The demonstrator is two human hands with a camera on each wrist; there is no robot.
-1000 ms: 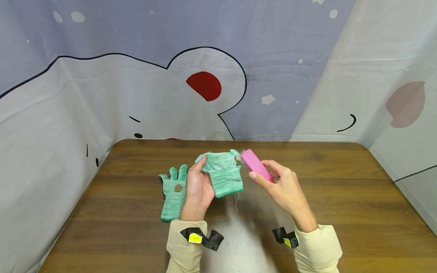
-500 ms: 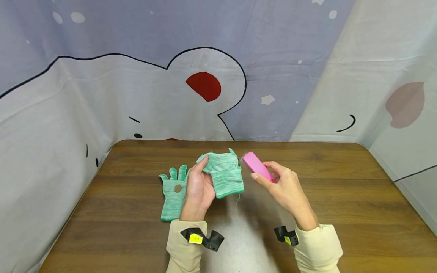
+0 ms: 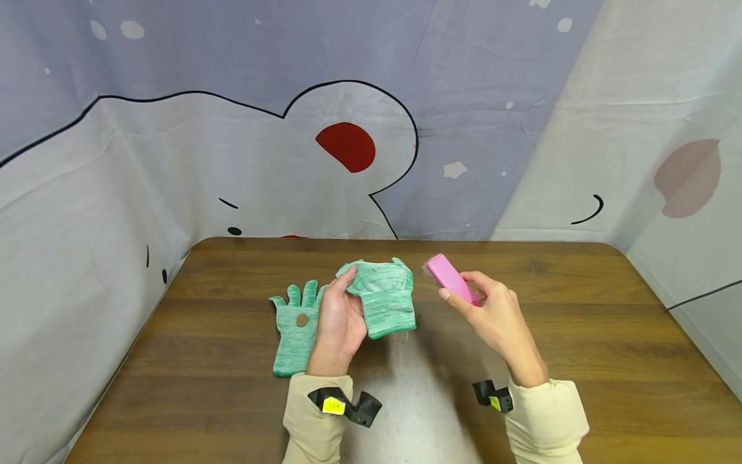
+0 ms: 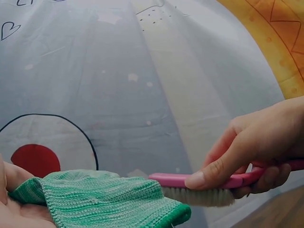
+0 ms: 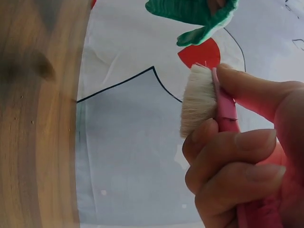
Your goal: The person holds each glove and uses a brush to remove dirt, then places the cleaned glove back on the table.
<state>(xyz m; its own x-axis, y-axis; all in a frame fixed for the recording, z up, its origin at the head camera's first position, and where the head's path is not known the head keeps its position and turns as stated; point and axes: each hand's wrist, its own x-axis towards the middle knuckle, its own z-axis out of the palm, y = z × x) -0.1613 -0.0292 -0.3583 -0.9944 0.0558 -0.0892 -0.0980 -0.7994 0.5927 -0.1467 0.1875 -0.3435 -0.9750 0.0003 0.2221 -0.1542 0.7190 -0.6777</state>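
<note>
My left hand (image 3: 339,325) holds a green knitted glove (image 3: 387,303) above the table, thumb over its left side and cuff hanging toward me. A thin loose thread dangles from the cuff. In my right hand (image 3: 497,322) is a pink brush (image 3: 450,277), pinched by thumb and fingers. Its pale bristles (image 5: 199,97) show in the right wrist view, where the fingers curl round the handle. In the head view a gap separates the brush from the glove's right edge. A second green glove (image 3: 292,345) lies flat left of my left hand, with a round brown patch (image 3: 302,319) on it.
The wooden table (image 3: 608,335) ends at a printed cloth backdrop (image 3: 464,116) behind and at both sides. Black wrist cameras (image 3: 362,408) are strapped over both beige sleeves (image 3: 547,415).
The brush has moved right, away from the glove's edge, with my right hand. The held glove has shifted slightly right, and the brown patch at its right edge has gone out of sight.
</note>
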